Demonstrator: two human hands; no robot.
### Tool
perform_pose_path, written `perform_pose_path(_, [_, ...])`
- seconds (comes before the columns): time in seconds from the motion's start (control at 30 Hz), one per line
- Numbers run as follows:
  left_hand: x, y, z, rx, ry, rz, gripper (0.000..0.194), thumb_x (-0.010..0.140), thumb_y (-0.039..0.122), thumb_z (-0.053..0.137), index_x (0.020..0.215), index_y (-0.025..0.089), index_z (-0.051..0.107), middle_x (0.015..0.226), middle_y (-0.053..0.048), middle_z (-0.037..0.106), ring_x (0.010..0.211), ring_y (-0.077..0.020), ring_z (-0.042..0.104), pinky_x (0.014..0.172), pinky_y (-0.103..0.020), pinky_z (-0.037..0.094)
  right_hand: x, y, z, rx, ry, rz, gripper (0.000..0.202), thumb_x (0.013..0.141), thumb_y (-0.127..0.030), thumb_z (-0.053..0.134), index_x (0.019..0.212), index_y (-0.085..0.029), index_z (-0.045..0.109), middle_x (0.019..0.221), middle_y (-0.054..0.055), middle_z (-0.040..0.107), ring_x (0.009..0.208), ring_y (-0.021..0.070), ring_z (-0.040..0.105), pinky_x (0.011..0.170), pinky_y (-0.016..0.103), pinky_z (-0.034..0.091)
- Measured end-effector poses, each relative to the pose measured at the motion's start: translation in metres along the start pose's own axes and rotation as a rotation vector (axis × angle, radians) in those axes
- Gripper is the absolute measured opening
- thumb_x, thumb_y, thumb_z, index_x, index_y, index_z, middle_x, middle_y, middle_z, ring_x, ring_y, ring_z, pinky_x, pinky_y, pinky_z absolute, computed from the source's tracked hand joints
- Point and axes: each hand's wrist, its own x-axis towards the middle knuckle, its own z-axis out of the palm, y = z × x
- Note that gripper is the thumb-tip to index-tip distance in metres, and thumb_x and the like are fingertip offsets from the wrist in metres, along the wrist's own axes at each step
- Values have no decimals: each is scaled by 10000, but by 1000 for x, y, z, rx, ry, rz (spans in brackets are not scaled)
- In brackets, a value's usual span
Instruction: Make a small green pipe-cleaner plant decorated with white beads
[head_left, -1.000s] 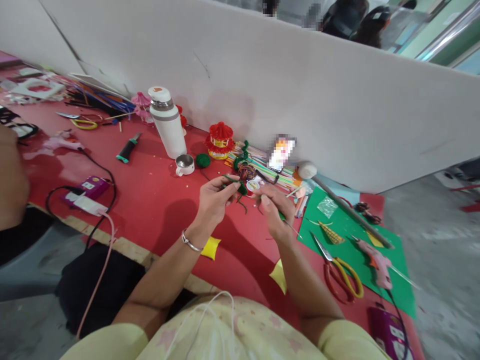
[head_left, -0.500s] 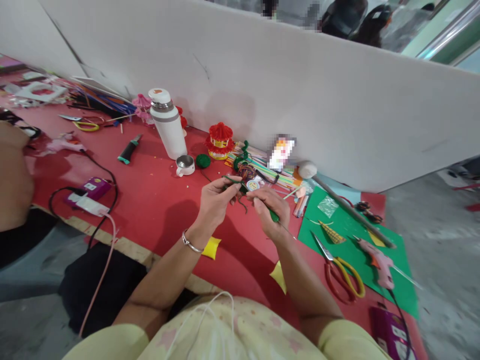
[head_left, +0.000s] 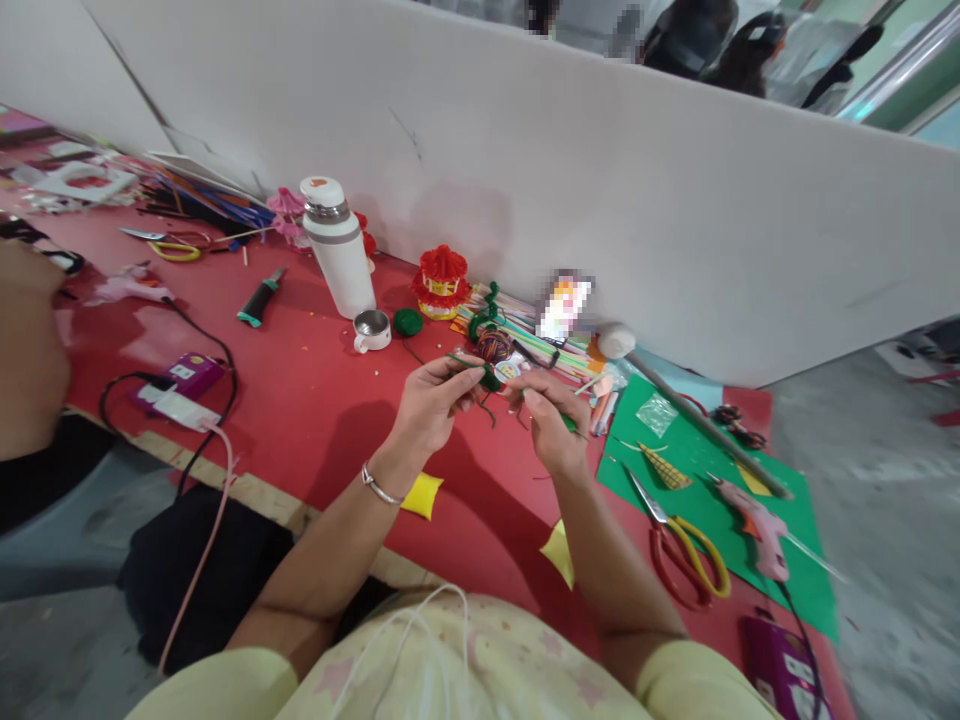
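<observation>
My left hand pinches a small piece of dark green yarn work between thumb and fingers, with a strand running over the index finger. Closed around a crochet hook with a green grip is my right hand, just right of the yarn work; the hook's tip is too small to make out. Loose yarn tails dangle below the fingers. Behind the hands lie a multicoloured yarn ball and, further left, a green yarn ball.
A white thermos and its cup stand at the back left, near a red paper lantern. To the right, scissors and a pink glue gun lie by a green sheet. Another person's arm is at left.
My right hand has moved a little to the right with the hook, away from the yarn work. The left hand stays almost in place.
</observation>
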Motion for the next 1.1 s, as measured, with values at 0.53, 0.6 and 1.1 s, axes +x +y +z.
perform_pose_path(0.53, [1,0,-5,-15,-42,-87,309,674,346,905,868,150,766,616,-6,670,487,-55,545,450,-168,358,1,3,-1,37,-38,41,215,915,-353,618,923,-241,801,795,43,718,714,181,652,614,319,527])
perform_pose_path(0.6, [1,-1,-6,-21,-43,-92,305,677,349,904,857,148,763,615,-8,670,490,-59,554,448,-169,358,1,3,-1,37,-45,51,211,915,-355,621,914,-242,799,792,43,718,714,181,651,611,318,529])
perform_pose_path(1.1, [0,2,-9,-37,-85,-133,295,676,334,919,784,134,732,596,-9,647,502,-60,563,436,-161,349,0,1,-2,40,-101,69,209,930,-315,611,974,-239,801,834,42,714,744,171,651,625,304,529])
